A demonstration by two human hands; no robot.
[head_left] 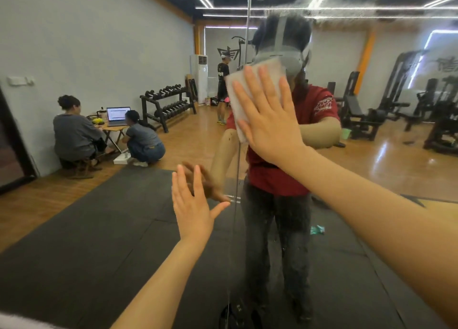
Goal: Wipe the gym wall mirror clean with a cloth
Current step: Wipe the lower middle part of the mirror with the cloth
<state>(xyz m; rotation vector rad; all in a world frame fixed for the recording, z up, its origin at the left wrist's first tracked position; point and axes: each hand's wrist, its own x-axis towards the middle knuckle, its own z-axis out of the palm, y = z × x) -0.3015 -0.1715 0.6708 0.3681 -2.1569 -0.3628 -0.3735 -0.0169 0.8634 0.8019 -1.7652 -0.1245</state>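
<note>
The mirror (371, 155) fills the whole view, w/ a vertical seam (244, 81) between two panels running down just left of centre. The cloth (238, 100), white and folded to a rectangle, sits flat on the glass at about head height, right beside that seam and overlapping it at its lower edge. The right hand (270, 120) holds it there: fingers straight and spread, palm pressing the cloth against the glass, nothing pinched. The left hand (193, 204) is lower, also spread wide, fingertips at the glass and meeting their own reflection; prob. bracing, though whether it truly touches is hard to tell from this angle.

Step in hand: mid-wipe on the upper-centre area. A cloudy, streaky band (347, 9) shows along the top of the right panel, and speckles (282, 229) dot the lower part over the reflected trousers, so I'd judge the job far from done. Next move calls for even palm pressure, sweeping the cloth across w/o letting it bunch or slip out from under flat fingers, then reaching up for that top haze and down for the specks.

Reflected behind: dumbbell rack (166, 105), laptop (117, 115) on a small table w/ two people crouched by it, weight machines (371, 113) at right, black floor mats (86, 229).
</note>
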